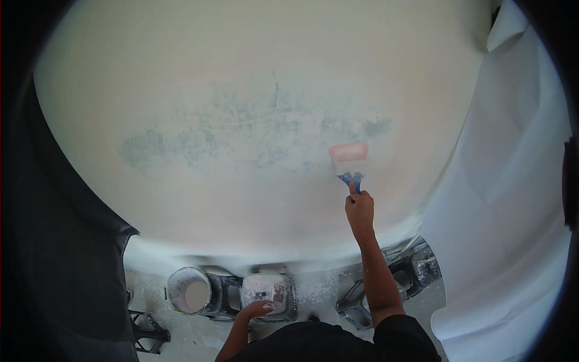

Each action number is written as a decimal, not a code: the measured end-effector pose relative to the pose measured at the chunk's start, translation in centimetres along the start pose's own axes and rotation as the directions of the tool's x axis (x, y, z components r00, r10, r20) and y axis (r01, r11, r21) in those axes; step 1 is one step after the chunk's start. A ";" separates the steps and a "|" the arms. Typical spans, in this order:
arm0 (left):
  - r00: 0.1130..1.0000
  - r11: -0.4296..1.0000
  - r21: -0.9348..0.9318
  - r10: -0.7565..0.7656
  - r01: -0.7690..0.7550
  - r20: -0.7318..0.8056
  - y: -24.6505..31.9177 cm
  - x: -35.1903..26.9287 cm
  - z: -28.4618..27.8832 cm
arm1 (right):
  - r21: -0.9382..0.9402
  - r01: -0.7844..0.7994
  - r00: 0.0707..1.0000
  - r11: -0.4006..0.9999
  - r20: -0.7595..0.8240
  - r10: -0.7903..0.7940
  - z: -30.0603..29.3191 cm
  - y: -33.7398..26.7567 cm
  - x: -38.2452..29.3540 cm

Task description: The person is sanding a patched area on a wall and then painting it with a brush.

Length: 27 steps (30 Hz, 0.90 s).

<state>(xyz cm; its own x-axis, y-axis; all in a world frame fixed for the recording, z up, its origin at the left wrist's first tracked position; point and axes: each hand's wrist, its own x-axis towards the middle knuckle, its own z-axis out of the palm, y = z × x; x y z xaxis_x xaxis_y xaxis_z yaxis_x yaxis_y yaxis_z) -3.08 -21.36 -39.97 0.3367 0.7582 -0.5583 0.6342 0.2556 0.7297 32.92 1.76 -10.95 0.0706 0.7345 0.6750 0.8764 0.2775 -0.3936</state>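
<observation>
A pale wall [280,203] fills the upper middle, with a blue-grey, patchy band across it and thin cracks or lines near its centre. My right hand [360,210] reaches out and grips the blue handle of a wide putty knife [350,165], one finger extended along it. A whitish middle and a pinkish far edge mark its blade, which lies against or just over the wall below the band's right end. Low in the view, my left hand [258,309] is over a white-spattered stool [267,289], pale smears on its fingers. Whether it holds anything is unclear.
A bucket [189,290] of pale paste stands left of the spattered stool. Another dark stool [148,332] is lower left; more dark stools [423,267] stand at right. Dark sheeting [68,253] hangs at left, white sheeting [502,190] at right. White specks dot the floor [312,289].
</observation>
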 end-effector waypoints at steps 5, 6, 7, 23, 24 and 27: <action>0.997 0.995 -0.051 -0.082 0.082 0.008 -2.4 -0.9 -0.2 | -0.111 -0.040 0.939 0.993 0.337 0.076 5.3 3.1 -10.7; 0.995 0.996 0.000 -0.091 0.091 0.040 -2.4 -0.9 -0.9 | -0.104 -0.029 0.936 0.994 0.346 0.064 5.4 3.2 -10.9; 0.992 0.994 0.050 -0.105 0.102 0.066 -3.3 -1.0 -1.3 | -0.043 -0.055 0.914 0.998 0.400 0.068 5.5 2.7 -10.9; 0.989 0.997 -0.072 0.002 -0.013 -0.146 -6.3 -8.7 -9.7 | 0.502 0.013 0.999 0.865 -0.053 0.015 -10.8 -26.9 9.8; 0.988 0.997 -0.078 0.003 -0.015 -0.155 -7.0 -9.3 -10.0 | 0.525 0.075 0.990 0.848 -0.143 0.001 -10.3 -28.2 10.0; 0.983 0.990 -0.139 -0.022 -0.003 -0.180 -10.5 -11.1 -11.5 | 0.337 0.191 0.968 0.922 -0.218 -0.121 -4.4 -29.3 8.6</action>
<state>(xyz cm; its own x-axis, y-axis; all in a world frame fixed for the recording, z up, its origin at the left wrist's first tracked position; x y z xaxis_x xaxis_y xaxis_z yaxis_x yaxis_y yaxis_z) -21.48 -25.57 -36.85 0.1914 0.8481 -0.4940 0.5301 0.3343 0.7792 10.00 -2.80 9.13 0.0657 0.5429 0.8372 0.6613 0.6047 -0.4440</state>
